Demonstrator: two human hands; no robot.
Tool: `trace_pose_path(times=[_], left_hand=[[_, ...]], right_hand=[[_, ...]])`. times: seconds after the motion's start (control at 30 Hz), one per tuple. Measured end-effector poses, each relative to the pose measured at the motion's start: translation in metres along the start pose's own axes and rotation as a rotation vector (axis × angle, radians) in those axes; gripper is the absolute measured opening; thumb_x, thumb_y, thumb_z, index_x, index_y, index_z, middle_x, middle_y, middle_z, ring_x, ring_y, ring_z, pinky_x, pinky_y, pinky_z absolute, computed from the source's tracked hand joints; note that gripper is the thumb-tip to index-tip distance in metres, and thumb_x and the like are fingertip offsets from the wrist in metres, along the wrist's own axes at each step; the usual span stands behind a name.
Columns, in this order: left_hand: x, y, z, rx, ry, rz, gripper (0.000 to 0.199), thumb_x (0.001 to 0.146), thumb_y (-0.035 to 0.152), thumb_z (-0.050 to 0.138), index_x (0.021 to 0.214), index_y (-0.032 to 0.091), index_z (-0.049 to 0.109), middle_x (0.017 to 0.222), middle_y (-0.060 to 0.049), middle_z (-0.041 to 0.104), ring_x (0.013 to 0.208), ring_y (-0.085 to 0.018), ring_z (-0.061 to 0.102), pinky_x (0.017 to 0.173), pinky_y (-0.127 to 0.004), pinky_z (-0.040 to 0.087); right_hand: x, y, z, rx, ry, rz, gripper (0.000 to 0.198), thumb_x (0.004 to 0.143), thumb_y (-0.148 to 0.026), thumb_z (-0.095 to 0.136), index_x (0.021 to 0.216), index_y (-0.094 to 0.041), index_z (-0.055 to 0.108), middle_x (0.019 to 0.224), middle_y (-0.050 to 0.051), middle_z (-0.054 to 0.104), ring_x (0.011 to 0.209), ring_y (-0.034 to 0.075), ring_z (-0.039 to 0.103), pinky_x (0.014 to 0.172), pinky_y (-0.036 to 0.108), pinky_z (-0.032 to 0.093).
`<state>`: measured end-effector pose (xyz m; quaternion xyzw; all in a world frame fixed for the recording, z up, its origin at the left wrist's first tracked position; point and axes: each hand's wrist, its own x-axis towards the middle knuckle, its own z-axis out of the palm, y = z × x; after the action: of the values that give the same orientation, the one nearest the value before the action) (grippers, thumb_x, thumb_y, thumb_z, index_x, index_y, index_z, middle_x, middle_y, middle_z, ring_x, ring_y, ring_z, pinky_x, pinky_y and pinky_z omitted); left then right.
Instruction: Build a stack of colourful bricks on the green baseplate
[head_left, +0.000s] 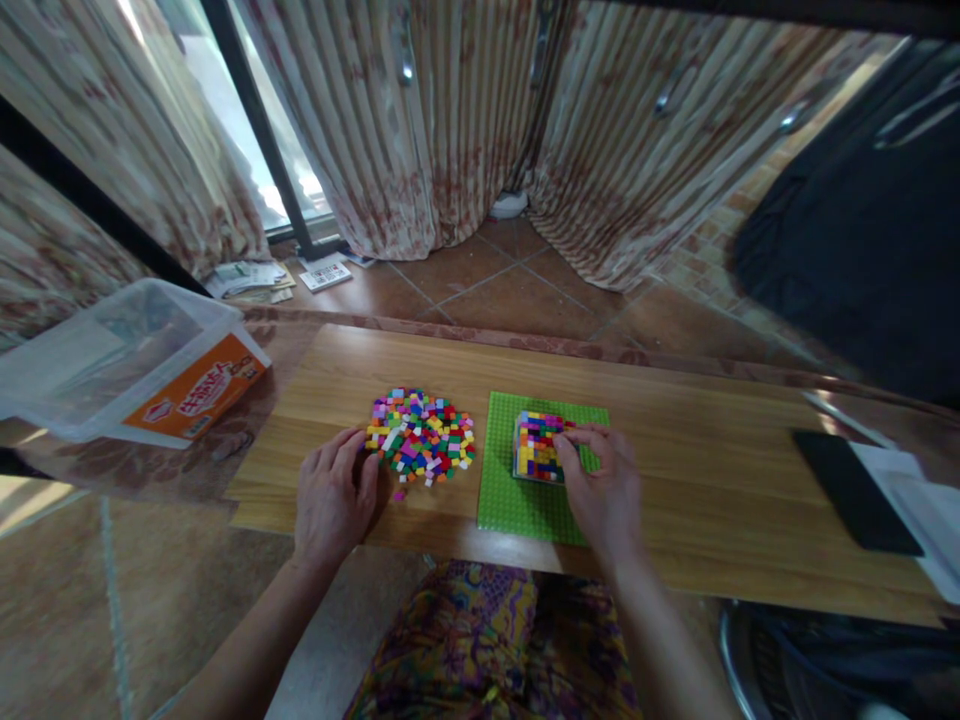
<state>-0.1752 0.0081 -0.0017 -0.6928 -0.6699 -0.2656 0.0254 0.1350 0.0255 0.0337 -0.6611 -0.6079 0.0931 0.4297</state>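
On the green baseplate (501, 500) stands a block of small multicoloured toy bricks (536, 445), built up in rows. Over its right side, my right hand (609, 485) has thumb and forefinger pinched together at the top; whatever is between the fingertips is too small to make out. A loose pile of tiny coloured bricks (427, 440) lies left of the baseplate. My left hand (336, 490) rests on the table at the pile's left edge, fingers loosely bent and thumb apart. One pink brick (400, 495) lies just below the pile.
The wooden table (720, 480) is long and narrow. A clear plastic bin (142, 350) with an orange label stands at the left. A dark flat object (855, 490) and white papers (904, 500) lie at the right end. Curtains (442, 120) hang behind the table.
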Motion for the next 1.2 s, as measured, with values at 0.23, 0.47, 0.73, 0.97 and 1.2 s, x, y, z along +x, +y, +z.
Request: trace_pose_path(times=[0.23,0.47,0.73,0.97,1.2], left_hand=[[0.000,0.001,0.000,-0.016,-0.014,-0.013,0.036,0.095,0.040,0.045,0.118,0.016,0.060,0.122,-0.013,0.064,0.111,-0.028,0.058,0.100,-0.044,0.043],[-0.001,0.002,-0.001,-0.012,-0.020,-0.024,0.038,0.095,0.040,0.044,0.119,0.016,0.060,0.123,-0.013,0.064,0.111,-0.028,0.058,0.100,-0.045,0.044],[0.000,0.002,-0.001,-0.014,-0.019,-0.022,0.038,0.095,0.040,0.043,0.118,0.016,0.061,0.122,-0.014,0.064,0.111,-0.028,0.058,0.100,-0.044,0.044],[-0.001,0.002,0.000,-0.026,-0.027,-0.043,0.037,0.094,0.040,0.043,0.120,0.018,0.060,0.123,-0.012,0.064,0.113,-0.028,0.057,0.101,-0.044,0.042],[-0.002,0.005,-0.003,-0.026,-0.041,-0.055,0.037,0.095,0.038,0.043,0.119,0.017,0.060,0.123,-0.013,0.063,0.114,-0.028,0.057,0.102,-0.044,0.041]], right_hand=[[0.003,-0.003,0.016,-0.048,0.027,-0.028,0.019,0.086,-0.038,0.062,0.086,-0.019,0.067,0.098,0.009,0.062,0.098,0.023,0.054,0.089,0.041,0.042],[-0.002,-0.005,0.021,-0.007,0.044,0.006,0.019,0.087,-0.037,0.061,0.079,-0.020,0.065,0.097,0.008,0.061,0.099,0.023,0.054,0.090,0.041,0.041],[-0.004,-0.002,0.023,0.022,0.036,-0.001,0.020,0.088,-0.037,0.059,0.080,-0.020,0.064,0.099,0.009,0.061,0.102,0.024,0.054,0.094,0.044,0.041],[-0.003,-0.029,0.004,0.097,0.116,-0.044,0.019,0.094,-0.032,0.052,0.089,-0.019,0.066,0.101,0.010,0.065,0.100,0.022,0.060,0.092,0.039,0.046],[-0.047,-0.076,0.021,0.183,-0.338,-0.238,0.019,0.095,-0.020,0.049,0.094,-0.024,0.067,0.090,0.003,0.069,0.087,0.017,0.062,0.080,0.030,0.049]])
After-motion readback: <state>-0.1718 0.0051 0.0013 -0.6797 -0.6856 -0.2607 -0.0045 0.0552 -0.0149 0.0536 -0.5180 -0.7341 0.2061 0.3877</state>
